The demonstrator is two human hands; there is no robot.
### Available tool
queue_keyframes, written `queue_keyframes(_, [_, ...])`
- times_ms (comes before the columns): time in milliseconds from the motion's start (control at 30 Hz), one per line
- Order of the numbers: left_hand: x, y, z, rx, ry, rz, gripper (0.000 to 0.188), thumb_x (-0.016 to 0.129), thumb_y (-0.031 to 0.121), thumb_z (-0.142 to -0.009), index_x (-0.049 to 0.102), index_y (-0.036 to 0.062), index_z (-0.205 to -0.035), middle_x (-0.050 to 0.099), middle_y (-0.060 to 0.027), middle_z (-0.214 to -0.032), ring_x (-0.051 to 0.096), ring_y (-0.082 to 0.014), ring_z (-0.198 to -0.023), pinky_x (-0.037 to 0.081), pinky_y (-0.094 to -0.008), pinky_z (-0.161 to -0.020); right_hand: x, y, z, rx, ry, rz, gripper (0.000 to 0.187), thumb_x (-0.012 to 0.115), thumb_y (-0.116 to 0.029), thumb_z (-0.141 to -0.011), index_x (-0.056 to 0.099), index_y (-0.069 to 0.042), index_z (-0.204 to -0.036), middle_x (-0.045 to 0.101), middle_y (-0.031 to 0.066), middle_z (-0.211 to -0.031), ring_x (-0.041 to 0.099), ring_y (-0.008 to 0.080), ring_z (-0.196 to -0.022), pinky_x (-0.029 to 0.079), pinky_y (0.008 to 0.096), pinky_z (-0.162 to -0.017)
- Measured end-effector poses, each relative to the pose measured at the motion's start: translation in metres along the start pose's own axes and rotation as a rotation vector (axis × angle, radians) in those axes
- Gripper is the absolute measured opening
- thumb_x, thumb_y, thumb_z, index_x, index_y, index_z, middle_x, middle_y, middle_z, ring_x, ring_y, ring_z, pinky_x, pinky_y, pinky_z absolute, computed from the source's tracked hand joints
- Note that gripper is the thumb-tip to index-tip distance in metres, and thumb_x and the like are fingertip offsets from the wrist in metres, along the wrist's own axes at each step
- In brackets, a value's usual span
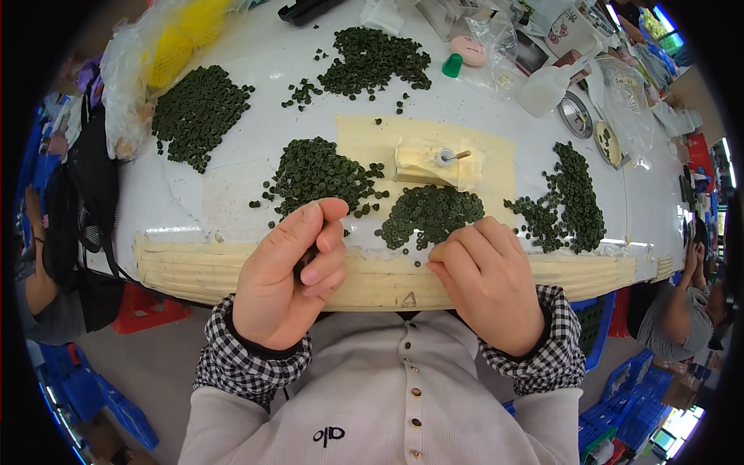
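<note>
My left hand (283, 275) is closed, its thumb against the forefinger and the other fingers curled in. Something dark shows within the curl, too shaded to name. Just beyond that hand lies a pile of small dark green caps (322, 174). My right hand (496, 283) is closed in a pinch low over the table; what its fingertips hold, if anything, is hidden. A heap of small dark green rings (434, 213) lies right beyond it, with a few loose ones near the fingertips. Behind that heap a taped block (418, 164) carries a short upright pin (457, 156).
More dark green pieces lie in a left pile (200, 116), a far pile (376, 62) and a right pile (573, 201). A yellow mesh bag (182, 46), a white squeeze bottle (544, 91) and round tins (575, 115) stand around them. Padded tape (372, 279) covers the front edge.
</note>
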State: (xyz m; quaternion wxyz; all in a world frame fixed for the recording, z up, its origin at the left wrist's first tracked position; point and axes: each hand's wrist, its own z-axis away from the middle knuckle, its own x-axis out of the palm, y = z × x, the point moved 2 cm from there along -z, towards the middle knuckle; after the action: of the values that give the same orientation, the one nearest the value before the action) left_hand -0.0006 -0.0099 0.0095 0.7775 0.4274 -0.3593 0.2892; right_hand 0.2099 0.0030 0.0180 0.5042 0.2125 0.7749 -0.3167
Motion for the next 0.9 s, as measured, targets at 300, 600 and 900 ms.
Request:
queue_keyframes(300, [0.000, 0.013, 0.000, 0.128, 0.023, -0.025, 0.025, 0.046, 0.014, -0.095, 0.053, -0.0002, -0.115, 0.057, -0.0009, -0.088, 0.036, -0.0031, -0.057, 0.031, -0.0166, -0.051, 0.004, -0.027, -0.007, -0.392, -0.139, 0.465, 0.010, 0.055, -0.014, -0.061, 0.053, -0.004, -0.062, 0.044, 0.0038, -0.064, 0.044, 0.0159, -0.064, 0.035, 0.0250, -0.052])
queue_keyframes(600, [-0.006, 0.008, 0.000, 0.119, 0.015, -0.046, 0.019, 0.050, 0.011, -0.093, 0.057, 0.0023, -0.109, 0.061, -0.0022, -0.089, 0.035, -0.0019, -0.054, 0.030, -0.0161, -0.048, 0.003, -0.016, -0.010, -0.234, -0.075, 0.265, 0.016, 0.059, -0.008, -0.062, 0.056, 0.001, -0.075, 0.050, 0.0079, -0.073, 0.049, 0.0186, -0.067, 0.041, 0.0267, -0.054])
queue_keyframes(900, [0.002, -0.007, -0.009, 0.008, -0.029, -0.049, 0.020, 0.050, 0.011, -0.093, 0.058, 0.0021, -0.109, 0.063, -0.0027, -0.088, 0.035, -0.0023, -0.054, 0.032, -0.0170, -0.051, 0.000, 0.001, -0.004, 0.104, 0.195, -0.316, 0.015, 0.065, 0.002, -0.070, 0.054, 0.002, -0.079, 0.054, 0.0114, -0.079, 0.054, 0.0254, -0.070, 0.046, 0.0313, -0.061])
